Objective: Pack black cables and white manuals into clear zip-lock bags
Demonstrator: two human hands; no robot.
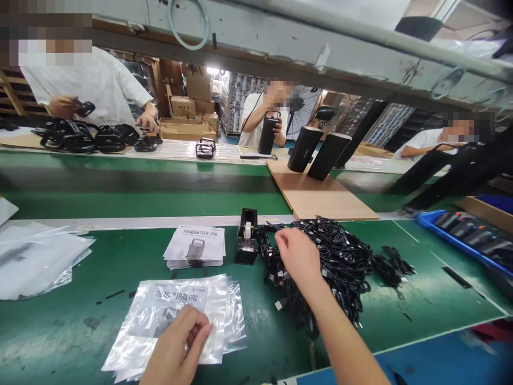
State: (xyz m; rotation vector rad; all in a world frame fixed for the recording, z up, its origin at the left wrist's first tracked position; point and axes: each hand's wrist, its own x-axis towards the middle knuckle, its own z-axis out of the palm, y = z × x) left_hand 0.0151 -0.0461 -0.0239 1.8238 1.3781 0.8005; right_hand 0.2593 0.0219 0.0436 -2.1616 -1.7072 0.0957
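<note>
My left hand (180,339) is closed in a pinch, with thumb and forefinger together over a clear plastic bag (216,347). A printed leaflet (176,299) shows inside this bag, which lies on several others. Whether the fingertips hold the plastic or anything else is hidden. My right hand (300,259) is over a large heap of black cables (344,262), its fingers curled in and turned away from me. What is in them, if anything, does not show. Left of the heap stands a black tape dispenser (246,240), and beside that lies a stack of leaflets (195,243).
More plastic bags (40,256) lie at left. A few cables (393,264) lie right of the heap, near a blue tray (433,218). Black speakers (304,149) stand on a wooden board (328,198). Across the conveyor (120,198), several people handle black parts (76,133).
</note>
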